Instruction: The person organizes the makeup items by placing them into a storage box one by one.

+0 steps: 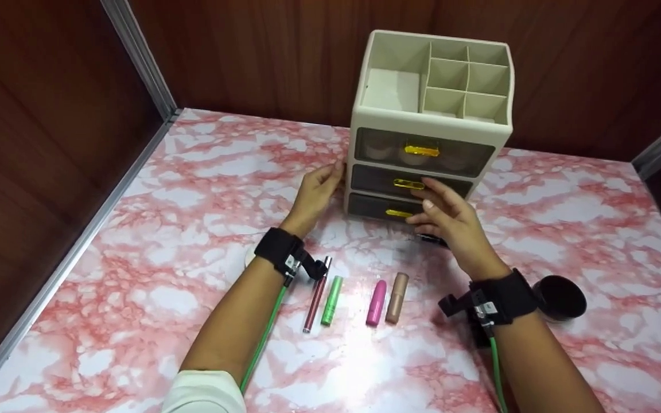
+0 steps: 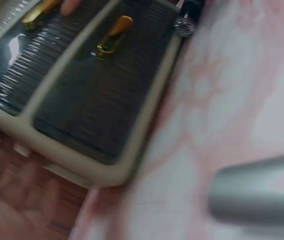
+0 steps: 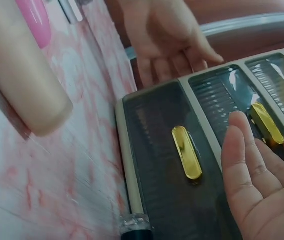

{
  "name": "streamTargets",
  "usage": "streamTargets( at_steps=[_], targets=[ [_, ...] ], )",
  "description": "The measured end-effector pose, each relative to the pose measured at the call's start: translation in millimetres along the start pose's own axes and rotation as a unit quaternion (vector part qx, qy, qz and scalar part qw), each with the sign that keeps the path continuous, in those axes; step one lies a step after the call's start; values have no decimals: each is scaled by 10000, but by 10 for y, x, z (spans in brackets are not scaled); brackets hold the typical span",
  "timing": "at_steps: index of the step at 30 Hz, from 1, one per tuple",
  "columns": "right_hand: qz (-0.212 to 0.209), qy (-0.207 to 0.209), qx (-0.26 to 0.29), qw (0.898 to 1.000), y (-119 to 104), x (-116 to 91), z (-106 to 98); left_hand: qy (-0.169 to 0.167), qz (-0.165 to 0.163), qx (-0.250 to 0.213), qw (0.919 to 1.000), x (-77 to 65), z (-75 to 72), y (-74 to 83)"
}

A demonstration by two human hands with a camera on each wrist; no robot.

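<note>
My left hand [image 1: 319, 186] is beside the left wall of the cream plastic drawer organizer [image 1: 432, 122], fingers loosely extended; whether they touch the wall I cannot tell. My right hand [image 1: 454, 221] is in front of the drawers, its fingers and thumb apart and clamped on nothing, with one fingertip right at the glossy gold middle handle [image 1: 408, 184]; contact there is too close to judge. The organizer is a smooth, round-cornered box standing near the back of the pink-and-white marbled tabletop [image 1: 135, 298]. Its three smoky see-through drawer fronts show fine ribbing, and dividers split the open top into one wide compartment and six small ones. It stands upright, long axis vertical, fronts facing me, with each narrow handle running crosswise. At its foot lies a dark item with a clear cap [image 3: 135, 222]. Between my forearms lie a slim dark red tube [image 1: 316, 298], a green tube [image 1: 332, 300], a tapered pink tube [image 1: 376, 303] and a tan tube [image 1: 397, 297], all lengthwise toward the organizer; a round black jar [image 1: 560, 297] sits beside my right wrist
</note>
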State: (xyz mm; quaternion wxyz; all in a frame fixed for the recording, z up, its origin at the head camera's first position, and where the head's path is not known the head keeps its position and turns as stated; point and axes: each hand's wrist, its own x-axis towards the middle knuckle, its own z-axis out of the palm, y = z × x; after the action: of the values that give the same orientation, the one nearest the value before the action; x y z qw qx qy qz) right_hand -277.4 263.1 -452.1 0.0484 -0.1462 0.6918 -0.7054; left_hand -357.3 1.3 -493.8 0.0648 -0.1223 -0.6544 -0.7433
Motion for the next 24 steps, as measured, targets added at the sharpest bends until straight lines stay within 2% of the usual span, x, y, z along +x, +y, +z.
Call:
streamTargets(
  at_steps=[3, 6, 8, 10, 14, 19, 24],
  targets=[
    [-25, -105, 53, 9999, 6, 5, 17, 44, 200, -439, 9988, -26, 2, -111],
    [3, -140, 191, 9997, 9, -1, 32, 50, 229, -566, 9981, -39, 11, -186],
    [65, -167, 313, 9993, 11, -12, 43, 55, 8, -494, 9988, -43, 22, -210],
    [121, -194, 428, 9988, 8, -23, 52, 45, -400, -499, 9979, -44, 32, -223],
    [145, -88, 548, 9984, -17, -36, 50, -151, -1061, -565, 9926, -20, 34, -217],
    [178, 176, 502, 9984, -45, -53, 71, -407, -1252, -721, 9887, -13, -19, -211],
    [102, 420, 347, 9985, -42, -82, 58, -442, -1243, -1000, 9862, 0, 1, -242]
  ],
)
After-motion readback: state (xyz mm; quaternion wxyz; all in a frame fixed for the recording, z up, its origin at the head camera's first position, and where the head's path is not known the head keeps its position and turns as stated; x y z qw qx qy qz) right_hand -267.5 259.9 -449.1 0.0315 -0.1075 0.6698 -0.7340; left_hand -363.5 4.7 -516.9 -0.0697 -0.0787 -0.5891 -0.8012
